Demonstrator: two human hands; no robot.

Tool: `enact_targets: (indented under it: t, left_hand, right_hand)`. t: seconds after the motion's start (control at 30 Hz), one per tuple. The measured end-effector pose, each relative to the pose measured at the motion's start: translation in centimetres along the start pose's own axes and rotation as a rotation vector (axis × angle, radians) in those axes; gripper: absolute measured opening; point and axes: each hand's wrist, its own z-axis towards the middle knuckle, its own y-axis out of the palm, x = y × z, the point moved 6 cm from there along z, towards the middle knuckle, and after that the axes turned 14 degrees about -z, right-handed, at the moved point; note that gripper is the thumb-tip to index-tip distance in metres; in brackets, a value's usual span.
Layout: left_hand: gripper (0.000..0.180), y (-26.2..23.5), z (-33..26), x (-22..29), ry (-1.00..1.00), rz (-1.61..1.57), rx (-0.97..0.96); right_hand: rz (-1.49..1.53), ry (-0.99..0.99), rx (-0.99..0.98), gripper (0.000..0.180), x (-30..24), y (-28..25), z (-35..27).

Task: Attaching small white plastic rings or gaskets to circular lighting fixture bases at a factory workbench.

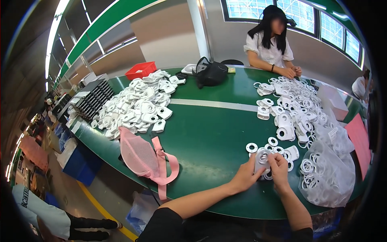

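Between my two hands is a pale plastic housing [262, 159] with a round ringed opening, held above the green table [209, 157]. My left hand [244, 176] grips it from the left, thumb and fingers closed on its edge. From the right, the fingers of my right hand [279, 170] pinch its side or a part on it; which one I cannot tell. Loose white rings [251, 147] and more white housings [292, 153] lie just beyond and beside my hands. A clear plastic bag [328, 177] full of white rings sits to the right of my right hand.
White housings [141, 103] are heaped at the left, beside stacked black trays [93, 99] and a red bin [140, 70]. A pink mesh bag [141, 155] lies nearer. Across the table, a person [271, 44] works at another pile [290, 97]. A black bag [211, 72] rests at the back.
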Motion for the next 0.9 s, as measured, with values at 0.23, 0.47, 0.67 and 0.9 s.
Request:
enact_targets:
  t: [0.23,0.47,0.67,0.9]
  left_hand:
    - [0.042,0.3,-0.3,-1.0,-0.008,0.106,-0.118]
    - [0.047,-0.5,0.6,-1.5,-0.122,-0.210,-0.351]
    - [0.024,-7.0,4.2,-1.2,-0.438,-0.449,0.087]
    - [0.044,-30.4,8.2,7.3,0.462,-0.947,0.792]
  right_hand:
    - [-0.399,-0.108,-0.015,0.022,-1.9,0.1,-0.4]
    - [-0.507,-0.118,-0.322,0.012,-3.4,-0.5,-0.4]
    - [-0.554,-0.197,-0.276,0.024,-5.1,-1.4,-0.1]
    - [-0.644,-0.396,-0.504,0.024,-5.2,-1.8,-6.1]
